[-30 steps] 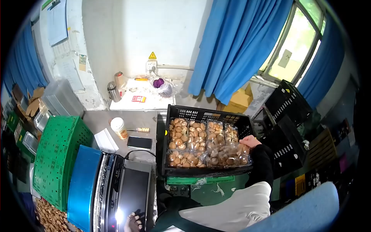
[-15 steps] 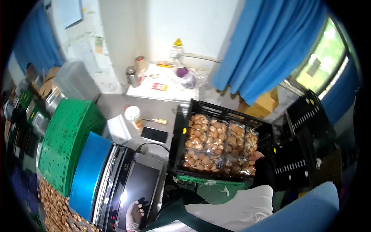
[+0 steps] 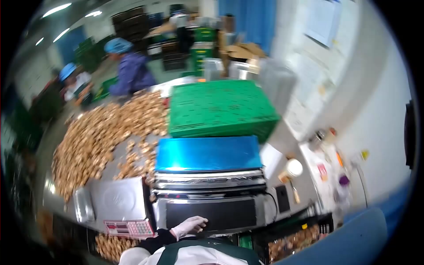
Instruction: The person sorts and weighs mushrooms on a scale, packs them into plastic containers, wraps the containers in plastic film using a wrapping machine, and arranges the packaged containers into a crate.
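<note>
My left hand (image 3: 191, 226), in a white glove with bare fingertips, is over the near edge of the dark flat plate (image 3: 212, 214) of a wrapping machine. Its fingers stretch to the right, a little apart, with nothing visible in them. Whether it touches the plate I cannot tell. My right hand is out of view. Behind the plate are metal rollers (image 3: 210, 179) and a shiny blue panel (image 3: 207, 153). At the lower right, a black crate (image 3: 327, 224) holds mushrooms (image 3: 293, 243), partly cut off by a blue shape in front.
A digital scale (image 3: 117, 198) stands left of the machine, beside a large mushroom heap (image 3: 104, 137). Behind the machine is a green crate (image 3: 221, 106). A phone (image 3: 282, 198) and a cup (image 3: 292, 169) lie to the right. Two people in blue caps are at the far left.
The view has swung left from the crate of packed mushrooms to the machine and heap. My right hand, earlier at the crate, has left view. My left hand stays by the plate.
</note>
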### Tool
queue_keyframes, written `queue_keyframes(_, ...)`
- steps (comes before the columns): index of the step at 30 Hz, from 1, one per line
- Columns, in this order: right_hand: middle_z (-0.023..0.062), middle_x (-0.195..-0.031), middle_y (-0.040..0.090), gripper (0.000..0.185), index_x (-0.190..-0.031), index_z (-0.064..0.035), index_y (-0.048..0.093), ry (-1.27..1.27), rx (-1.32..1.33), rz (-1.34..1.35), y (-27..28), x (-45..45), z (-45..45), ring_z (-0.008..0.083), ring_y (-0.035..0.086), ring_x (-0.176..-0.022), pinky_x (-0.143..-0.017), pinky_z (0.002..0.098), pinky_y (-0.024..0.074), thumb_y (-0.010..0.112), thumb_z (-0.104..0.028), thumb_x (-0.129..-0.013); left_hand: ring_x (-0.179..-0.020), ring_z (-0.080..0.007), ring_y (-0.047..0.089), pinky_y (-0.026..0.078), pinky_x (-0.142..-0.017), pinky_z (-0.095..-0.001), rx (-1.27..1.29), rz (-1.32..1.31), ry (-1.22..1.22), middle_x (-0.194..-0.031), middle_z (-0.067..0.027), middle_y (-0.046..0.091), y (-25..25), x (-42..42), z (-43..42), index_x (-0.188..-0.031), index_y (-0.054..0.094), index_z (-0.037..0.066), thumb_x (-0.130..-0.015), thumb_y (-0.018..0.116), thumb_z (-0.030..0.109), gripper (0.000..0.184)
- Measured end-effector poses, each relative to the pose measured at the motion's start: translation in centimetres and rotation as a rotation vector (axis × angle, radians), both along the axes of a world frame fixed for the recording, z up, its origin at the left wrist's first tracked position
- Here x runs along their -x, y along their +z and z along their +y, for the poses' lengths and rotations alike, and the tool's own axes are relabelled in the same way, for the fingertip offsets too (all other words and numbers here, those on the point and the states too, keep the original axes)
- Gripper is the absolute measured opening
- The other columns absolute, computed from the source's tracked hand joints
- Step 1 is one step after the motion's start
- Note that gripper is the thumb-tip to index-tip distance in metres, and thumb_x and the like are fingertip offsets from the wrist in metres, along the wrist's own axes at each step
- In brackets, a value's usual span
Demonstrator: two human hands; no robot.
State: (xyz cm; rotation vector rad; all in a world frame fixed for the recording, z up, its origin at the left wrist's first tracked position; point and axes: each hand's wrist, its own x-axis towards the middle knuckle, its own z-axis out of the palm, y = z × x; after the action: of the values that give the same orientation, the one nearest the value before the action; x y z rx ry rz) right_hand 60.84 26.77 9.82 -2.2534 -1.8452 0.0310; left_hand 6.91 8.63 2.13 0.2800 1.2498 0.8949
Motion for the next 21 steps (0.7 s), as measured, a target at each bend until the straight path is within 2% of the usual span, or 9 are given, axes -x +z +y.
queue_keyframes(1,0.0256,-0.078,0.061,0.037,-0.082,-0.0022,0.064,0.341,-0.024,-0.136,0.8,1.7,2.2,0.0402,0.059,-0.074,-0.066,0.0453,0.0461,0.052,-0.036,-0.088,-0.075,-0.0077,0.054,0.046,-0.068,-0.0204,-0.018,0.029,0.01,-0.095,-0.0018,0.057,-0.4,-0.3,-0.7,-0.115,0.056,0.01,-0.093,0.05,0.03,0.03)
queue_keyframes(4,0.0247,-0.08,0.061,0.033,-0.083,0.0011,0.062,0.584,0.063,-0.02,2.9,11.8,6.4,0.0416,0.058,-0.071,-0.063,0.0459,0.0457,0.051,-0.029,-0.089,-0.079,-0.0074,0.054,0.045,-0.07,-0.0195,-0.103,0.089,0.045,-0.097,-0.0012,0.057,-0.6,-0.4,-2.8,-0.117,0.055,0.009,-0.094,0.049,0.032,0.033)
queue_keyframes(7,0.0275,-0.083,0.061,0.034,-0.094,-0.0037,0.065,0.736,0.034,0.12,-3.3,18.4,9.9,0.0387,0.059,-0.079,-0.075,0.0456,0.0458,0.054,-0.035,-0.088,-0.085,-0.0095,0.055,0.046,-0.073,-0.0225,-0.158,0.186,0.156,-0.1,-0.0031,0.058,-0.4,1.1,-5.9,-0.114,0.057,0.007,-0.094,0.049,0.028,0.03)
queue_keyframes(11,0.0146,-0.073,0.062,0.012,-0.079,-0.0051,0.065,0.993,0.223,0.145,4.2,31.5,3.1,0.0324,0.06,-0.066,-0.056,0.0374,0.0466,0.065,-0.017,-0.076,-0.076,-0.0112,0.057,0.049,-0.068,-0.0251,-0.272,1.015,0.493,-0.089,-0.0041,0.06,-0.1,8.0,-12.4,-0.105,0.059,0.002,-0.094,0.048,0.016,0.021)
queue_keyframes(13,0.0144,-0.071,0.06,0.012,-0.077,-0.0038,0.063,1.12,0.213,0.221,2.6,35.3,1.8,0.0324,0.058,-0.065,-0.057,0.0374,0.0459,0.065,-0.015,-0.075,-0.075,-0.0109,0.056,0.048,-0.065,-0.0251,-0.137,0.801,0.888,-0.086,-0.0056,0.061,1.6,13.0,-17.0,-0.098,0.06,0.001,-0.093,0.046,0.012,0.018)
queue_keyframes(14,0.0141,-0.069,0.058,0.012,-0.075,-0.0026,0.061,1.233,0.195,0.303,2.1,36.9,1.1,0.0323,0.057,-0.064,-0.057,0.0374,0.0452,0.065,-0.014,-0.075,-0.077,-0.0131,0.058,0.048,-0.067,-0.026,-0.177,1.219,0.926,-0.086,-0.0064,0.062,-0.6,16.5,-20.4,-0.095,0.06,0.001,-0.092,0.049,0.011,0.016)
queue_keyframes(15,0.0141,-0.069,0.058,0.012,-0.075,-0.0026,0.061,1.228,0.201,0.295,2.7,38.8,-0.3,0.0323,0.057,-0.064,-0.057,0.0374,0.0452,0.065,-0.014,-0.075,-0.078,-0.0148,0.058,0.047,-0.071,-0.0279,0.05,1.237,0.949,-0.086,-0.0066,0.061,3.5,18.8,-22.4,-0.091,0.061,0.001,-0.09,0.051,0.01,0.014)
queue_keyframes(16,0.0154,-0.07,0.058,0.012,-0.074,-0.0012,0.06,1.314,0.21,0.311,3.8,41.5,-2.0,0.034,0.057,-0.067,-0.06,0.0397,0.0447,0.064,-0.012,-0.076,-0.076,-0.0151,0.057,0.047,-0.073,-0.0293,0.044,1.401,1.081,-0.085,-0.0076,0.061,-1.6,23.3,-26.6,-0.089,0.062,0.001,-0.089,0.052,0.011,0.014)
queue_keyframes(21,0.014,-0.073,0.058,0.01,-0.077,-0.0024,0.061,1.555,0.321,0.331,4.9,52.2,-8.9,0.033,0.056,-0.072,-0.064,0.0395,0.0444,0.064,-0.012,-0.077,-0.1,-0.0368,0.052,0.042,-0.087,-0.0394,0.548,1.803,1.018,-0.108,-0.0226,0.054,-5.0,35.5,-36.6,-0.113,0.055,-0.002,-0.088,0.052,0.018,0.032)
